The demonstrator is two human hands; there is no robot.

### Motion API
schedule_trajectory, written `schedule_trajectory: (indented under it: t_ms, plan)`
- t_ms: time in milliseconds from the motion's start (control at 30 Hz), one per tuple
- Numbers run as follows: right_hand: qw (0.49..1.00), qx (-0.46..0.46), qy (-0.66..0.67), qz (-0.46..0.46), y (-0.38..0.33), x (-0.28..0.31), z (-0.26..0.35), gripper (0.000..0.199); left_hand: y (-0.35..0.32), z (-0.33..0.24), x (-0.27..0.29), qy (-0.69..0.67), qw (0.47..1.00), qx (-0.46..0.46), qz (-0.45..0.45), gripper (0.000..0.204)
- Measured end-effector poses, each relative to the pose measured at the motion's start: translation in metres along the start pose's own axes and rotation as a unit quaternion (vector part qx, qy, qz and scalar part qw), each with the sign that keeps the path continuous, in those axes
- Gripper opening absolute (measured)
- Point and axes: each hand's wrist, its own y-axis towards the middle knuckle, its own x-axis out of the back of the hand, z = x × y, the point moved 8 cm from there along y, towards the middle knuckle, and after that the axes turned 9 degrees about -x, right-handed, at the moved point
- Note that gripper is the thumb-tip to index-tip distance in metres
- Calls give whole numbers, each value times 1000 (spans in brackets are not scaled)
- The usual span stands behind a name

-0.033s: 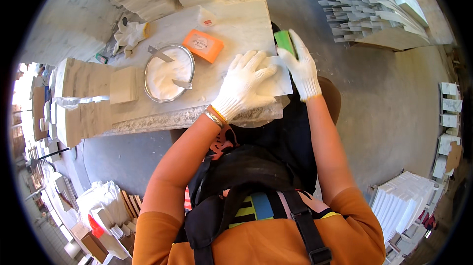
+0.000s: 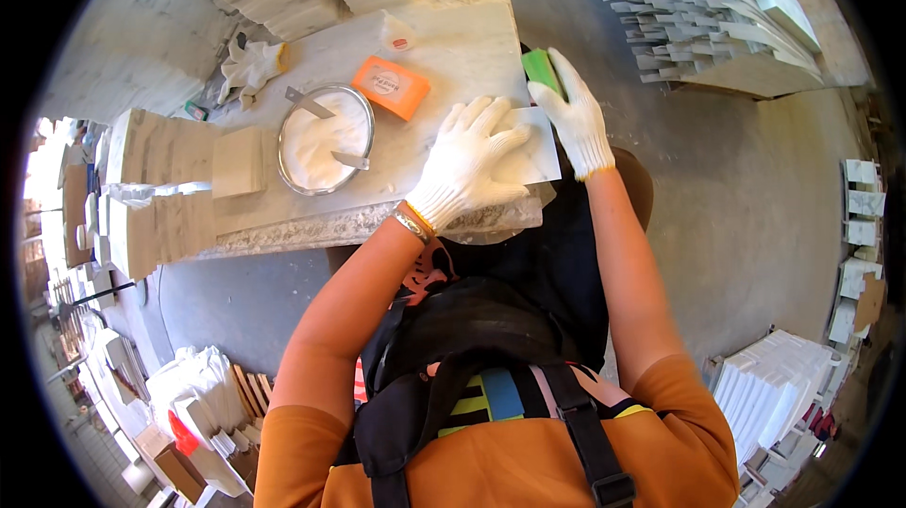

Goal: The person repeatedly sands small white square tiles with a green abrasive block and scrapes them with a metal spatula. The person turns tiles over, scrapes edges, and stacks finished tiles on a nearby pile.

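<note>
While your gloved hands work the slab edge, take these in turn:
Left hand: your left hand (image 2: pixel 469 161), in a white knit glove, lies flat with fingers spread, pressing down the thin pale square tile (image 2: pixel 534 151); it grips nothing.
Right hand: your right hand (image 2: pixel 576 116) curls loosely around the small green block (image 2: pixel 540 69) at the tile's far edge.
Doing it well: I judge you should keep the left palm's weight steady so the tile cannot slide, and run the block in even strokes.
Materials: rough grey-white stone slab (image 2: pixel 453 45); round metal bowl of white powder (image 2: pixel 326 138) beyond your left thumb; orange rectangular sponge (image 2: pixel 391 87) just past the fingertips.
</note>
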Motion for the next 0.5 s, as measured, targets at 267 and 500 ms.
schedule_trajectory:
  t_ms: [267,500]
  plan:
    - [998,45,-26,25,33,-21,78,72,-3,-4,13,5,999,-3,-36,87]
    - [982,123,-143,12,25,-32,98,65,-5,-5,15,-33,997,4,-75,86]
